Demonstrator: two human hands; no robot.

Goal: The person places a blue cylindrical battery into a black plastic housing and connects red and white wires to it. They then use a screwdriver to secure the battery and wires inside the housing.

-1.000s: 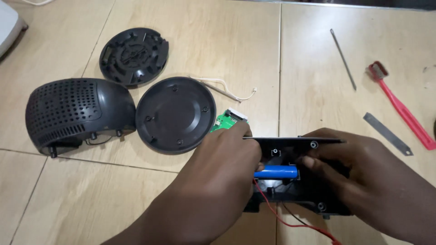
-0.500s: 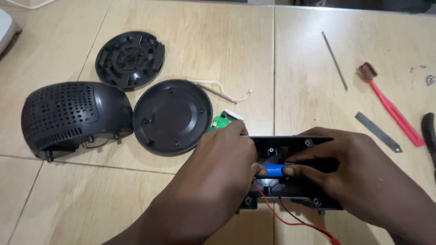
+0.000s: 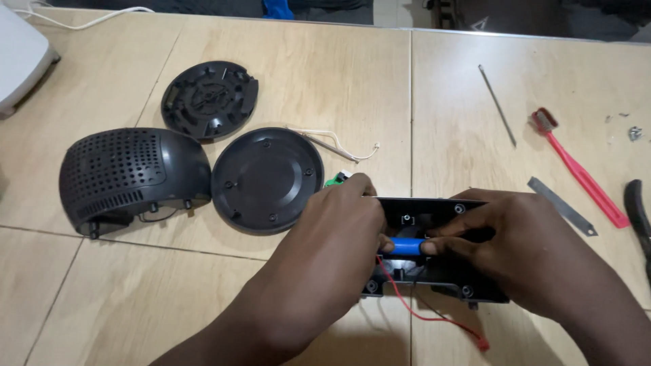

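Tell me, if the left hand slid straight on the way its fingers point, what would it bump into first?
The left hand points right, fingertips already on the end of the blue battery in the black housing. Going on, it would push that battery first, then likely meet the right hand at its other end.

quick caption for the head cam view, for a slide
Both hands, left hand and right hand, pinch a blue battery inside an open black housing on a tan table.

Battery [image 3: 405,245] lies in casing [image 3: 434,203], right of round cover [image 3: 266,177].
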